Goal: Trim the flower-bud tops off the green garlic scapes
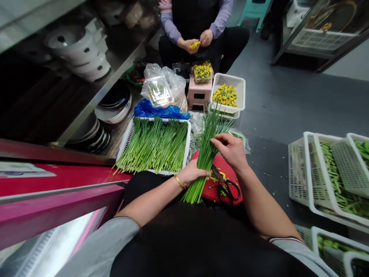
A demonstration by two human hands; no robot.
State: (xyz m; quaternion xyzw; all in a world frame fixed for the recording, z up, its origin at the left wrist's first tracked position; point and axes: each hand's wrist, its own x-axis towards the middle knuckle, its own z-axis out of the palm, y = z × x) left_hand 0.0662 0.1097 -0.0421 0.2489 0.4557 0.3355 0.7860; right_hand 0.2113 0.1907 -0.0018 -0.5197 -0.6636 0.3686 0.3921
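My left hand (195, 173) is wrapped round the lower part of a thick bunch of garlic chives (208, 142), cut ends toward me and green tips pointing away. Higher up, the thumb and fingers of my right hand (230, 148) pinch at the right edge of the same bunch. Black-handled scissors (226, 188) lie on a red surface (209, 190) just below my right hand, with green scraps around them. To the left, a white basket (187, 148) holds more chives (155, 146) laid side by side.
Opposite sits a person (196, 23) holding yellow flowers. Between us are a pink stool (198, 94) bearing a flower-filled box, a white basket (243, 92) of yellow flowers and a blue plastic bag (161, 110). Vegetable baskets (308, 173) stand right; a metal shelf (86, 104) with dishes stands left.
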